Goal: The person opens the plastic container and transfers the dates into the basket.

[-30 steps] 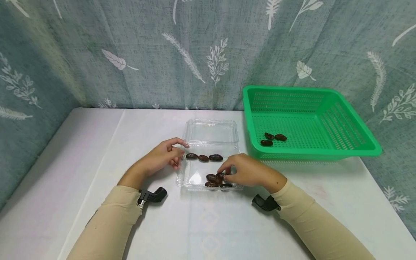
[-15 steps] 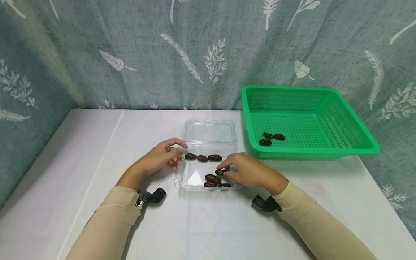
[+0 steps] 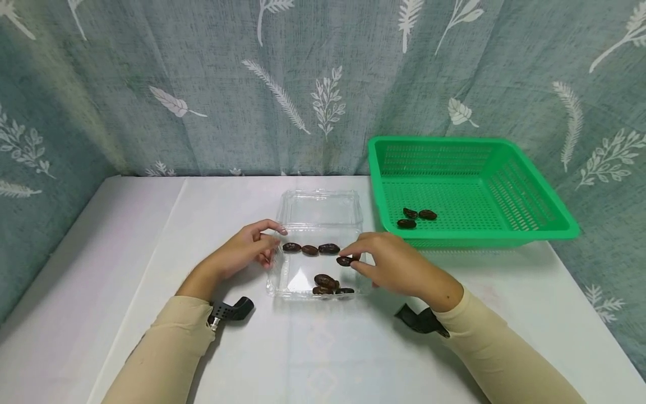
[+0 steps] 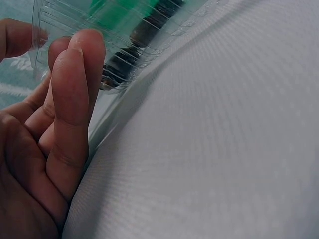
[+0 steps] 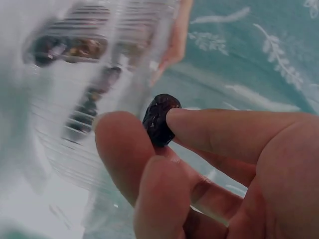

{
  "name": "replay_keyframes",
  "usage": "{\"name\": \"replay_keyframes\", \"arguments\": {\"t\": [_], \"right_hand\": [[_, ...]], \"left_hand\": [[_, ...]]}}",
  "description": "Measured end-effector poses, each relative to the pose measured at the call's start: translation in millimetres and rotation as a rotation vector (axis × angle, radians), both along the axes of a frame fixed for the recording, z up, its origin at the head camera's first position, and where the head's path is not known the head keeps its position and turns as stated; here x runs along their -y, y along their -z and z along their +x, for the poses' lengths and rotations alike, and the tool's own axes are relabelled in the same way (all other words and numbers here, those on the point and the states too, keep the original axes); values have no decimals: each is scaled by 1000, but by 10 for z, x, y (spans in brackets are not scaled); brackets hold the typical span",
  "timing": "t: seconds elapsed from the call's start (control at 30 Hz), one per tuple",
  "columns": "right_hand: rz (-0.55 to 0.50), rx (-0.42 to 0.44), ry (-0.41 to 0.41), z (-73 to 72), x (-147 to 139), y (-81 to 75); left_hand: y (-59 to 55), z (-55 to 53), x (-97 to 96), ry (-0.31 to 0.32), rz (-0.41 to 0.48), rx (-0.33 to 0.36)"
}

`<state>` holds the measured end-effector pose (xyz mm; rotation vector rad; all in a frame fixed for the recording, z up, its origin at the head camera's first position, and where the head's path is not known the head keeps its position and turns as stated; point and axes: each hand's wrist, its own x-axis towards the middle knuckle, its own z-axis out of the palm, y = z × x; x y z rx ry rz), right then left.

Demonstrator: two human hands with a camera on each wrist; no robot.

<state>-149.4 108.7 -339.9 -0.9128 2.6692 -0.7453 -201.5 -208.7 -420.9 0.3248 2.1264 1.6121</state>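
A clear hinged plastic container [image 3: 298, 275] lies open on the table, its lid folded back. My left hand [image 3: 244, 249] holds its left rim; in the left wrist view, several fingers [image 4: 70, 99] stand against the outside of the clear wall. Between thumb and fingertips my right hand [image 3: 396, 264] pinches one dark date [image 3: 345, 261], also seen in the right wrist view as a wrinkled, glossy date [image 5: 160, 119]. It is over the container's right side, just right of a back row of three dates [image 3: 310, 250]. Several more dates [image 3: 325, 281] lie bunched at the front edge.
A green perforated basket [image 3: 527, 229] stands at the back right, with three dates [image 3: 406, 223] near its left front corner. White cloth [image 3: 242, 359] covers the table. A leaf-patterned curtain [image 3: 212, 134] hangs behind it.
My right hand has drawn one date away from the front bunch and carried it back toward the right end of the row. The left hand stays at the container's left rim.
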Motion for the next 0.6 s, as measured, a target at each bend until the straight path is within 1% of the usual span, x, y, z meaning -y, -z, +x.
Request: {"name": "replay_keyframes", "arguments": {"t": [0.2,0.37,0.5,0.6], "right_hand": [[-101,-15,14,8,-91,-116],[-179,-55,62,-19,-152,-159],[-228,-113,105,-52,-201,-174],[-269,-193,125,-84,-231,-189]], "left_hand": [[25,-4,8,-5,-2,-10],[36,6,3,-4,1,-4],[26,11,-4,-7,-10,-9],[16,13,-9,-8,-17,-19]]}}
